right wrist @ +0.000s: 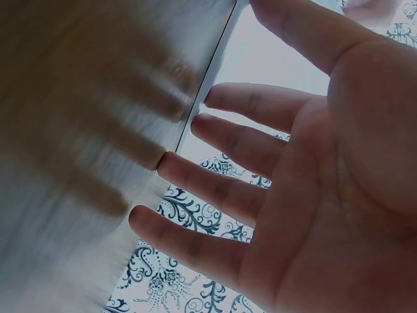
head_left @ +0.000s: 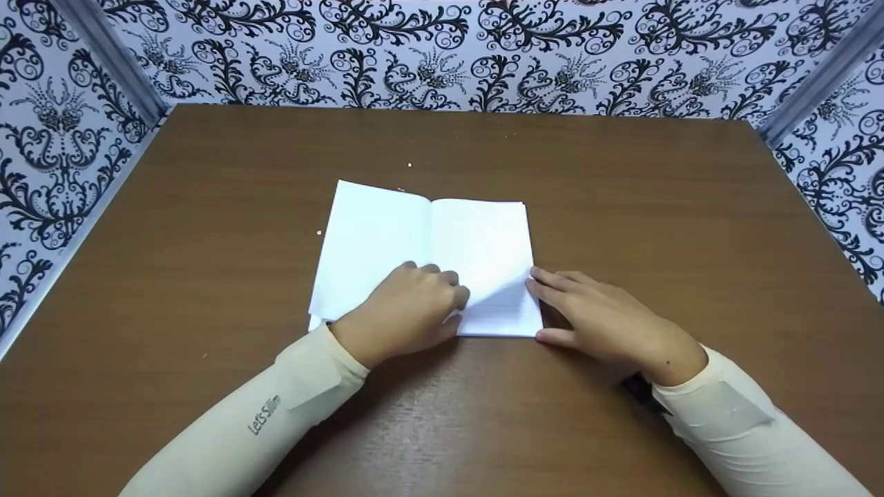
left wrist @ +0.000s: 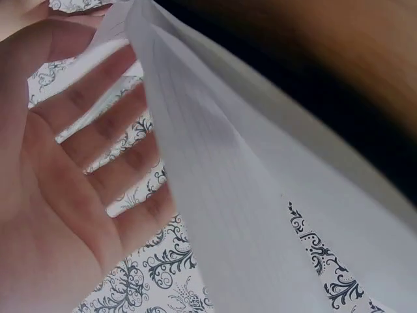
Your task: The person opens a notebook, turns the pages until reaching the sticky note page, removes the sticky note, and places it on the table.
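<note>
An open notebook [head_left: 483, 238] with white, faintly lined pages lies in the middle of the table. My left hand [head_left: 411, 310] reaches over its lower left part, and thumb and forefinger pinch a page [left wrist: 195, 150] near the bottom edge. In the left wrist view that page is lifted and slanting, with the other fingers stretched out behind it. At the notebook's lower right edge rests my right hand [head_left: 604, 321], fingers extended and spread. Its fingertips [right wrist: 172, 163] touch the table and the edge of the pages, with nothing gripped.
The brown wooden table [head_left: 207, 241] spreads out on all sides of the notebook. Small white specks lie above and left of the notebook. Behind and at both sides stand panels with black-and-white scroll patterned covering [head_left: 428, 62], joined at grey corner posts [head_left: 114, 55].
</note>
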A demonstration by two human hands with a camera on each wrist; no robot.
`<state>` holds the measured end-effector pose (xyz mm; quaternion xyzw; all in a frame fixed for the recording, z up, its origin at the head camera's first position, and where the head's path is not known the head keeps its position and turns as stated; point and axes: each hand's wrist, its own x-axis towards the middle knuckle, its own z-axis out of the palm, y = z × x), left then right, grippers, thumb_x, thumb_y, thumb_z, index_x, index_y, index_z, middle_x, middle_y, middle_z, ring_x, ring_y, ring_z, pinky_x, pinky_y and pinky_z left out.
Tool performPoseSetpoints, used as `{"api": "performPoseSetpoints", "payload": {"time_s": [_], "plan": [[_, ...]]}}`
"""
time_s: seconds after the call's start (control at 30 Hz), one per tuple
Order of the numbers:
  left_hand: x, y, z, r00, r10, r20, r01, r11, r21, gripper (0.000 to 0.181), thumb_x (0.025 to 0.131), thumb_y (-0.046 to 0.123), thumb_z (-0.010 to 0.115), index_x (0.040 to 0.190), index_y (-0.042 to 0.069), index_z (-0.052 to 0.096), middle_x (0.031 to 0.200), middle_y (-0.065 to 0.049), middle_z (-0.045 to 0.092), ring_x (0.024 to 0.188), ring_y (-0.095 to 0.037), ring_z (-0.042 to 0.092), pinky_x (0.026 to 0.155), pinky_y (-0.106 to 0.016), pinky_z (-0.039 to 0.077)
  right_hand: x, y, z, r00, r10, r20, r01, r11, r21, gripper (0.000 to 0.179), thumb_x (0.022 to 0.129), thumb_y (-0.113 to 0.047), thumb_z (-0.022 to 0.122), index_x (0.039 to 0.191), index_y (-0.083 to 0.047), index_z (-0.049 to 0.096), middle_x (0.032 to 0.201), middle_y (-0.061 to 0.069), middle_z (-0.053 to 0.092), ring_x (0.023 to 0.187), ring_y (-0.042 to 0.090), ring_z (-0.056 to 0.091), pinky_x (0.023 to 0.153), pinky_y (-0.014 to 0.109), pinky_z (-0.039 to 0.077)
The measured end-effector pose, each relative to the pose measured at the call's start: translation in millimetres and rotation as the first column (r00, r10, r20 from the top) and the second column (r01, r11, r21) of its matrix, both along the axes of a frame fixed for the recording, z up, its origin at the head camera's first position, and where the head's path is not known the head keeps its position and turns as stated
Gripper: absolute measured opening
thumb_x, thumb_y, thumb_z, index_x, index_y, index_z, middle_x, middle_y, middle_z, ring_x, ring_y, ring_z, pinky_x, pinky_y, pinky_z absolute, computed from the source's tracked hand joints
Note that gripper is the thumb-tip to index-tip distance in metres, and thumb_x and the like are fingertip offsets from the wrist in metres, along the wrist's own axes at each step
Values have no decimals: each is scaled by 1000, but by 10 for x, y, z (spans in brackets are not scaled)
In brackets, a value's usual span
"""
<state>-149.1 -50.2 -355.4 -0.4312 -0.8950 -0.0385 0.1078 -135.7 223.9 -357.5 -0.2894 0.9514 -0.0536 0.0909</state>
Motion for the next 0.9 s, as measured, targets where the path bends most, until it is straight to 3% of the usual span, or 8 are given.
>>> {"api": "performPoseSetpoints", "payload": {"time_s": [0.17, 0.33, 0.6, 0.9], "plan": [[-13, 17, 22, 1000, -18, -17, 19, 999, 26, 4, 86, 16, 72, 83, 14, 72, 73, -1, 67, 62, -19, 62, 54, -36, 48, 5, 0, 10, 1000, 2, -7, -2, 1000, -7, 69, 93, -41, 68, 149, -8, 46, 158, 13, 41, 140, 38, 44, 104, 57, 44], [-22, 32, 35, 998, 4, -67, -1, 999, 44, 6, 86, 19, 74, 84, 13, 72, 74, -1, 69, 61, -19, 62, 53, -35, 46, 10, 8, 22, 1000, 7, -1, -7, 1000, -6, 67, 94, -41, 67, 150, -11, 46, 158, 13, 40, 139, 39, 45, 102, 58, 45], [-17, 57, 54, 995, 53, -79, -45, 994, 99, 7, 87, 20, 74, 87, 13, 72, 75, 0, 71, 60, -17, 63, 53, -33, 46, 4, 7, 17, 1000, 10, -7, -11, 1000, -10, 66, 94, -41, 67, 150, -12, 46, 157, 14, 41, 138, 39, 46, 100, 59, 46], [-15, 55, 71, 993, 72, -91, -50, 973, 224, 6, 87, 19, 73, 89, 14, 71, 73, 1, 71, 57, -14, 61, 50, -32, 49, 5, 0, 15, 1000, 17, -17, -18, 1000, -11, 65, 94, -41, 67, 149, -12, 47, 157, 14, 42, 137, 39, 47, 101, 58, 46]]}}
